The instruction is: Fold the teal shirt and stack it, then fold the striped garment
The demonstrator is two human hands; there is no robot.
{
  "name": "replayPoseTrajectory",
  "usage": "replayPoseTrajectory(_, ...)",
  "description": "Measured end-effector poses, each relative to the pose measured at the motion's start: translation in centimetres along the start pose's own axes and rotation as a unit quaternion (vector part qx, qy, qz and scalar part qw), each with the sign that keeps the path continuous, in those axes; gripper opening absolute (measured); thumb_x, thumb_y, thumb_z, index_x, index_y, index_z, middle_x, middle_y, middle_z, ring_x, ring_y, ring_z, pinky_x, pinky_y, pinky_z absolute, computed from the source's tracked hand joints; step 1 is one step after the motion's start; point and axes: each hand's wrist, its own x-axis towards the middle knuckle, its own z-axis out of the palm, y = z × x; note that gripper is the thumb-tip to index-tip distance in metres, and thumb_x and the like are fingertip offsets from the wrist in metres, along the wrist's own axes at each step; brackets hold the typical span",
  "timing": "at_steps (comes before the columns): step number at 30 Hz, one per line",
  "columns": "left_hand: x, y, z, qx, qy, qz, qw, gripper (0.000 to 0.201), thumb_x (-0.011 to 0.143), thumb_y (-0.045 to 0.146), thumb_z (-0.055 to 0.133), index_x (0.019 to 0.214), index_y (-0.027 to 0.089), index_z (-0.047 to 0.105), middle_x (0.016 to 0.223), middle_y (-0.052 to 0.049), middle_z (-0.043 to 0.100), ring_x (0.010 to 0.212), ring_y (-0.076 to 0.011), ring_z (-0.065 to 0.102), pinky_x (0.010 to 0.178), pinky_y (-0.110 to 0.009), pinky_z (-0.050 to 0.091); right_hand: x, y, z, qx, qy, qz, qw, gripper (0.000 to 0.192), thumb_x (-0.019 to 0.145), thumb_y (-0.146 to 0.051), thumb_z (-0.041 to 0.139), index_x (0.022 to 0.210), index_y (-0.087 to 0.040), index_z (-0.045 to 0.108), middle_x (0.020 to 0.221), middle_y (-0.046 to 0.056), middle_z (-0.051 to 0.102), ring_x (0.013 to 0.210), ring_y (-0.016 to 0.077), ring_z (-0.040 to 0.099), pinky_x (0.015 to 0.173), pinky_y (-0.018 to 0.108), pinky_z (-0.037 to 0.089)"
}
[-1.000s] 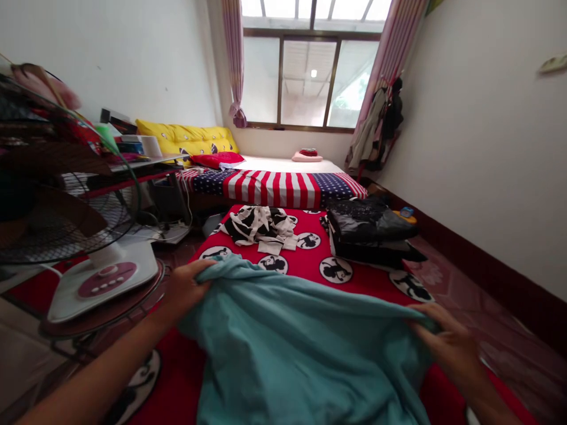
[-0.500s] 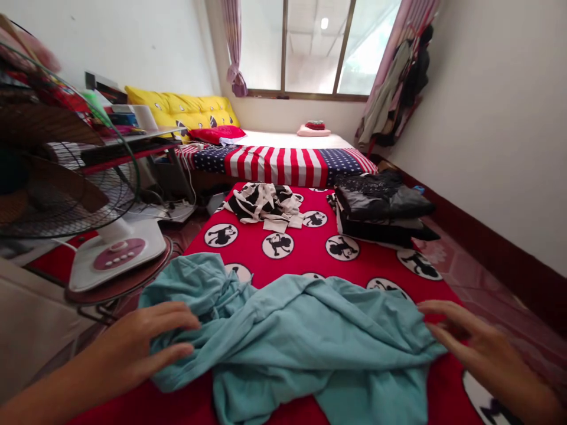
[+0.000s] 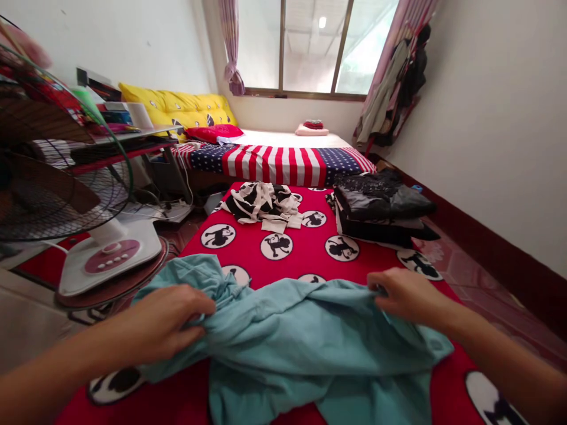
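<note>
A crumpled teal garment [image 3: 301, 342] lies across the near end of a red blanket [image 3: 283, 254] printed with black-and-white cartoon circles. My left hand [image 3: 163, 324] pinches the cloth at its left side, fingers closed on a fold. My right hand [image 3: 405, 295] grips the garment's upper edge toward the right. Both forearms reach in from the bottom corners.
A black-and-white patterned garment [image 3: 261, 203] lies bunched farther up the blanket, with a stack of folded dark clothes [image 3: 383, 212] to its right. A standing fan [image 3: 66, 200] and cluttered table crowd the left. A stars-and-stripes cover [image 3: 277, 162] lies beyond; the wall runs along the right.
The garment was held up, then dropped onto the blanket with both hands open. Now both hands have closed on it again, the right having moved left onto its upper edge.
</note>
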Motion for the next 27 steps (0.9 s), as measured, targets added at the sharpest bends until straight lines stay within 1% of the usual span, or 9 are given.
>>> replayPoseTrajectory(2, 2.7, -1.0, -4.0, -0.042, 0.032, 0.011, 0.999, 0.019, 0.084, 0.026, 0.051, 0.077, 0.020, 0.066, 0.070, 0.001, 0.065, 0.064, -0.0141, 0.057, 0.061, -0.024, 0.041, 3.0, 0.8, -3.8, 0.022, 0.085, 0.023, 0.996, 0.011, 0.072, -0.023, 0.058, 0.078, -0.022, 0.067, 0.072, 0.003, 0.067, 0.069, 0.0188, 0.061, 0.057, 0.026, 0.036)
replayPoseTrajectory(5, 8.3, -2.5, -8.4, -0.020, 0.318, -0.041, 0.947, 0.016, 0.079, 0.027, 0.058, 0.083, 0.017, 0.070, 0.075, -0.002, 0.066, 0.069, -0.0164, 0.059, 0.072, -0.029, 0.047, 7.7, 1.2, -7.2, 0.067, 0.339, 0.068, 0.936, 0.025, 0.082, -0.025, 0.052, 0.100, -0.015, 0.066, 0.091, 0.010, 0.069, 0.084, 0.0214, 0.062, 0.075, 0.032, 0.045)
replayPoseTrajectory(8, 13.0, -2.8, -8.3, -0.011, 0.470, -0.041, 0.882, 0.028, 0.083, 0.020, 0.052, 0.107, 0.019, 0.065, 0.106, -0.006, 0.064, 0.102, -0.0228, 0.058, 0.097, -0.040, 0.044, 9.7, -0.3, -6.2, 0.115, 0.471, 0.016, 0.874, 0.049, 0.080, -0.019, 0.055, 0.128, -0.012, 0.051, 0.126, 0.015, 0.058, 0.116, 0.0255, 0.054, 0.100, 0.041, 0.040)
replayPoseTrajectory(10, 14.1, -2.5, -5.5, -0.023, 0.467, 0.001, 0.884, 0.037, 0.082, 0.022, 0.055, 0.119, 0.021, 0.059, 0.120, -0.008, 0.058, 0.117, -0.0258, 0.052, 0.105, -0.043, 0.040, 8.5, -1.9, -3.3, 0.147, 0.446, -0.052, 0.881, 0.058, 0.079, -0.017, 0.057, 0.135, -0.015, 0.043, 0.139, 0.014, 0.048, 0.129, 0.0257, 0.044, 0.108, 0.043, 0.036)
replayPoseTrajectory(13, 12.7, -2.6, 0.7, -0.035, 0.380, 0.040, 0.923, 0.039, 0.087, 0.029, 0.052, 0.125, 0.023, 0.055, 0.134, -0.009, 0.049, 0.124, -0.0269, 0.049, 0.106, -0.046, 0.041, 3.9, -3.6, 2.9, 0.182, 0.326, -0.100, 0.922, 0.039, 0.085, -0.020, 0.052, 0.123, -0.022, 0.053, 0.140, 0.010, 0.047, 0.128, 0.0233, 0.047, 0.105, 0.039, 0.042)
replayPoseTrajectory(16, 9.3, -4.1, 6.4, -0.049, 0.347, -0.007, 0.936, 0.042, 0.089, 0.039, 0.054, 0.128, 0.023, 0.053, 0.137, -0.010, 0.048, 0.127, -0.0278, 0.046, 0.108, -0.047, 0.038, -1.1, -2.4, 8.8, 0.142, 0.253, -0.043, 0.956, 0.039, 0.086, -0.027, 0.054, 0.124, -0.026, 0.054, 0.140, 0.008, 0.047, 0.127, 0.0262, 0.048, 0.105, 0.044, 0.041)
replayPoseTrajectory(19, 6.0, -6.0, 10.3, -0.077, 0.292, -0.006, 0.953, 0.057, 0.083, 0.045, 0.062, 0.135, 0.026, 0.046, 0.140, -0.010, 0.046, 0.128, -0.0288, 0.045, 0.107, -0.046, 0.039, -3.8, 0.1, 12.5, 0.116, 0.238, 0.066, 0.962, 0.067, 0.079, -0.044, 0.062, 0.139, -0.021, 0.041, 0.142, 0.014, 0.045, 0.130, 0.0333, 0.044, 0.106, 0.051, 0.038)
replayPoseTrajectory(23, 4.8, -6.5, 12.2, -0.063, 0.225, 0.015, 0.972, 0.077, 0.069, 0.036, 0.074, 0.138, 0.025, 0.042, 0.139, -0.011, 0.047, 0.125, -0.0299, 0.047, 0.106, -0.044, 0.041, -3.5, 0.5, 13.1, 0.149, 0.149, 0.132, 0.969, 0.071, 0.076, -0.046, 0.060, 0.138, -0.017, 0.041, 0.132, 0.015, 0.054, 0.120, 0.0314, 0.053, 0.098, 0.044, 0.044)
replayPoseTrajectory(27, 5.6, -4.8, 10.8, -0.009, 0.224, -0.002, 0.975, 0.045, 0.071, 0.011, 0.054, 0.115, 0.019, 0.060, 0.115, -0.011, 0.063, 0.110, -0.0278, 0.056, 0.096, -0.043, 0.044, -1.4, 0.0, 9.5, 0.164, 0.027, 0.034, 0.985, 0.031, 0.073, -0.026, 0.053, 0.102, -0.021, 0.063, 0.100, 0.006, 0.068, 0.093, 0.0234, 0.064, 0.080, 0.031, 0.047)
